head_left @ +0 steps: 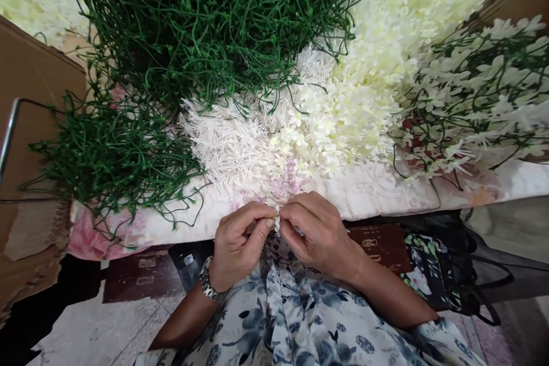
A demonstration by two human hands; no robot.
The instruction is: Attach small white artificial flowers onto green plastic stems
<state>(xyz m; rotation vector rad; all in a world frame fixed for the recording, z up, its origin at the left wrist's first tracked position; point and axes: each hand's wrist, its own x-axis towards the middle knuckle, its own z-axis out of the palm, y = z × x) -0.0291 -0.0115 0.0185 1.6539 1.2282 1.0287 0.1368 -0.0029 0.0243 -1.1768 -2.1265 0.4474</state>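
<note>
At the table's front edge, my left hand (pixel 243 243) and my right hand (pixel 315 233) meet fingertip to fingertip. Both pinch a small white artificial flower piece (pixel 277 223), mostly hidden by the fingers. Just beyond them lies a heap of thin white spiky stamen pieces (pixel 234 148). To its right spread many loose cream-white artificial blossoms (pixel 338 126). A small pile of green plastic stems (pixel 120 154) lies left of my hands, and a much larger green stem heap (pixel 214 23) rises behind it.
Green stems with white flowers attached (pixel 484 91) are piled at the right. A cardboard box (pixel 38 80) with a bent metal rod (pixel 11 131) stands at the left. A floral cloth (pixel 171 229) covers the table. A black floral bag (pixel 429 274) is below at the right.
</note>
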